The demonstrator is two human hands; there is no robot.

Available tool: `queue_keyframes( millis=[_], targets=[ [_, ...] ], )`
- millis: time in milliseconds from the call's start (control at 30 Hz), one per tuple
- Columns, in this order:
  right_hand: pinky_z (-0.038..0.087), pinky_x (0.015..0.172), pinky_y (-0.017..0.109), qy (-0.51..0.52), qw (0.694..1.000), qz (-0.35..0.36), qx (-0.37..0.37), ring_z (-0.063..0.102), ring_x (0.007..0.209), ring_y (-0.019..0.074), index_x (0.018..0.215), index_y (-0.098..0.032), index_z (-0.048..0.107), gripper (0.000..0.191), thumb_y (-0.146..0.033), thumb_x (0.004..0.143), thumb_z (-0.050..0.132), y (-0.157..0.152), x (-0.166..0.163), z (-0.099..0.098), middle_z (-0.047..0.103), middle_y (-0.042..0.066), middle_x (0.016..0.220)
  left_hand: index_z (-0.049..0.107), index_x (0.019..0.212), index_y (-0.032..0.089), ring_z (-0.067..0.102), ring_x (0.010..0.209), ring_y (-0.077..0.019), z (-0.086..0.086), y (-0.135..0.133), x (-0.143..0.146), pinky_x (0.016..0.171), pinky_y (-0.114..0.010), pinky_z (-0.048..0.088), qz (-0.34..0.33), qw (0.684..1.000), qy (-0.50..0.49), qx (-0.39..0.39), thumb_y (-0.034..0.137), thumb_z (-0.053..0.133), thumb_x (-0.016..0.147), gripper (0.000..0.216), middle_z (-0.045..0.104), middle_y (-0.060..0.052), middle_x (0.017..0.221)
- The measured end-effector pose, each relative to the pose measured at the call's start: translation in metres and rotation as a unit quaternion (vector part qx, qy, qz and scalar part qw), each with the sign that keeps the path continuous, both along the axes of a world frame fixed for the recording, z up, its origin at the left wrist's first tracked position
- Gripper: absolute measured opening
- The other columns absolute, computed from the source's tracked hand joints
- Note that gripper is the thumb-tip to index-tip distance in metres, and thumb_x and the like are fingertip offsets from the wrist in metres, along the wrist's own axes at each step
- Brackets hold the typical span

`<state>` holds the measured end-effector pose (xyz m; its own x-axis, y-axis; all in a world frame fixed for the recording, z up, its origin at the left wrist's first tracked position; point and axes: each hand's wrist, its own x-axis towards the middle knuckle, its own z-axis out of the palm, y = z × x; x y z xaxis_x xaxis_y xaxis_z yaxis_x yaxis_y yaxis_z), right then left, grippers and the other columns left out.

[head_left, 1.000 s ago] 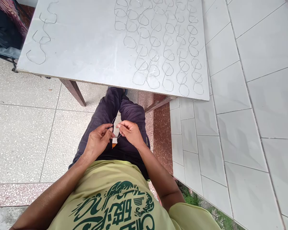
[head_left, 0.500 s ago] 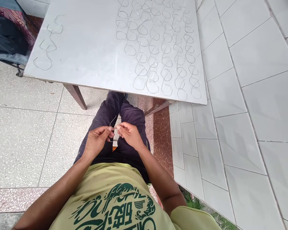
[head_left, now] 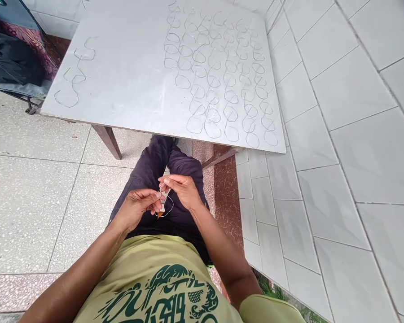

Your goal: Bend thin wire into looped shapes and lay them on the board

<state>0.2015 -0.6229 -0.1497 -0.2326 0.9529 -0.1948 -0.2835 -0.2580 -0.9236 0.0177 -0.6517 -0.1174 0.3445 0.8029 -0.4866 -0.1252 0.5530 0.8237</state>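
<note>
A thin wire (head_left: 173, 204) curves in a loop below my fingers, over my lap. My left hand (head_left: 139, 206) pinches it between thumb and forefinger, the other fingers curled. Just above and to the right, my right hand (head_left: 180, 188) is closed on the same wire, thumb against forefinger; the exact grip point is partly hidden. Ahead of both hands stands a white table (head_left: 128, 89). On its right half lie rows of bent wire rings (head_left: 231, 96), many linked or overlapping. A few open, curved wire pieces (head_left: 77, 78) lie at the left end.
A white tiled wall (head_left: 326, 188) runs along the right side. Wooden table legs (head_left: 108, 141) stand beyond my knees. At the upper left is a folding chair (head_left: 20, 92) with dark cloth (head_left: 13, 58) on it. Speckled tiles (head_left: 30, 206) cover the floor.
The wire's loop now hangs lower and to the right of my left fingers, where a free end pointed up before. My right hand sits slightly above my left. The view has shifted a little.
</note>
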Motion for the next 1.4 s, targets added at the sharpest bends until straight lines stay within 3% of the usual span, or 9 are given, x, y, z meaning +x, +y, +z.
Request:
queue_keyframes(
  millis=[200, 433, 733, 1067, 1233, 1400],
  targets=[
    [0.055, 0.069, 0.029, 0.001, 1.000, 0.014, -0.022, 0.071, 0.086, 0.0181, 0.119, -0.023, 0.074, 0.044, -0.057, 0.091, 0.069, -0.001, 0.007, 0.003, 0.075, 0.007, 0.102, 0.080, 0.091, 0.016, 0.065, 0.068, -0.0170, 0.000, 0.002, 0.004, 0.064, -0.030, 0.052, 0.061, 0.994, 0.070, 0.053, 0.047, 0.074, 0.087, 0.032, 0.076, -0.008, 0.078],
    [0.048, 0.057, 0.025, -0.144, 0.988, 0.042, 0.023, 0.059, 0.057, 0.0127, 0.080, -0.019, 0.072, 0.041, -0.056, 0.095, 0.064, -0.018, 0.013, 0.010, 0.066, 0.001, 0.066, 0.081, 0.100, 0.016, 0.070, 0.078, -0.0197, 0.004, 0.009, 0.007, 0.071, -0.031, 0.056, 0.103, 0.979, 0.132, 0.113, 0.055, 0.068, 0.091, 0.042, 0.078, -0.010, 0.088],
    [0.046, 0.054, 0.025, -0.160, 0.986, -0.011, 0.040, 0.055, 0.053, 0.0125, 0.078, -0.020, 0.068, 0.038, -0.053, 0.096, 0.062, -0.010, 0.010, 0.018, 0.060, -0.001, 0.061, 0.074, 0.118, 0.016, 0.073, 0.093, -0.0216, 0.009, 0.014, 0.001, 0.084, -0.035, 0.058, 0.095, 0.979, 0.129, 0.129, 0.047, 0.072, 0.089, 0.043, 0.079, -0.010, 0.105],
    [0.040, 0.056, 0.025, -0.273, 0.954, -0.044, 0.117, 0.052, 0.054, 0.0118, 0.071, -0.020, 0.063, 0.039, -0.046, 0.100, 0.058, -0.011, 0.005, 0.012, 0.058, -0.002, 0.060, 0.075, 0.077, 0.018, 0.066, 0.071, -0.0176, -0.001, 0.018, 0.003, 0.064, -0.027, 0.050, 0.087, 0.962, 0.223, 0.134, 0.051, 0.072, 0.086, 0.034, 0.075, -0.005, 0.077],
    [0.037, 0.058, 0.023, -0.343, 0.925, -0.041, 0.159, 0.046, 0.055, 0.0097, 0.066, -0.019, 0.056, 0.041, -0.042, 0.100, 0.056, -0.011, 0.006, 0.010, 0.053, -0.004, 0.058, 0.072, 0.073, 0.020, 0.063, 0.067, -0.0153, -0.008, 0.017, 0.003, 0.065, -0.025, 0.048, 0.084, 0.955, 0.240, 0.153, 0.046, 0.071, 0.088, 0.030, 0.073, -0.001, 0.072],
    [0.038, 0.058, 0.023, -0.339, 0.930, -0.038, 0.138, 0.048, 0.056, 0.0099, 0.068, -0.018, 0.058, 0.041, -0.044, 0.100, 0.056, -0.011, 0.007, 0.003, 0.054, -0.003, 0.059, 0.074, 0.081, 0.022, 0.066, 0.074, -0.0167, -0.015, 0.013, 0.000, 0.071, -0.027, 0.050, 0.075, 0.942, 0.258, 0.199, 0.044, 0.068, 0.091, 0.025, 0.075, -0.001, 0.080]
  ],
)
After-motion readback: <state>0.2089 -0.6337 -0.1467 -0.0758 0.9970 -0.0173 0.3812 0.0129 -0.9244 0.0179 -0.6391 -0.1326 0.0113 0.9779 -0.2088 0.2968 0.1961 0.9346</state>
